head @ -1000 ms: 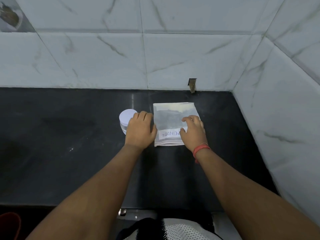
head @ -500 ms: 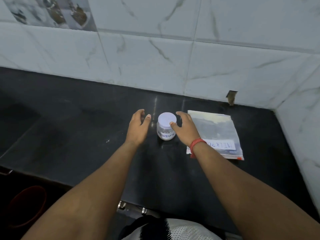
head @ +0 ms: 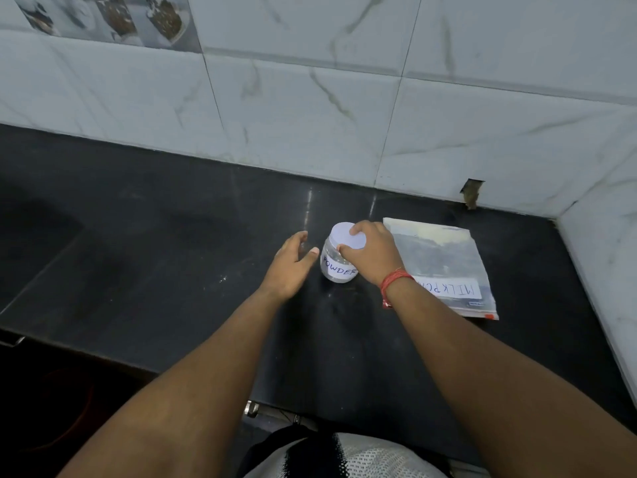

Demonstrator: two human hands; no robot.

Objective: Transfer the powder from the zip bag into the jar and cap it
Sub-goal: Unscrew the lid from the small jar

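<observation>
So we've got the big black counter (head: 172,253) with everything parked toward its back right corner. Using the jar as our landmark: the zip bag (head: 444,267) lies flat just to the right of it, labelled end toward us, long axis running from the wall toward us. It looks zipped and has powder in it, so nothing's been poured yet as far as we can tell.

The jar (head: 336,263) stands upright with a "POWDER" label facing us, and its white lid (head: 344,234) is on top.

Now the bit that matters. Our right hand (head: 374,255) comes over the jar from its right side, and the grip is curled round the lid: a fingertip on the top rim, thumb against the lower edge near the jar's shoulder. Our left hand (head: 293,267) sits just left of the jar, fingers loosely spread, thumb reaching toward the glass but not clearly touching. It holds nothing.

Our guess is that the next move is unscrewing. The lid sits directly under the right grip, so the left hand just needs to close in and steady the jar body so it doesn't spin or slide on that slick counter.
</observation>
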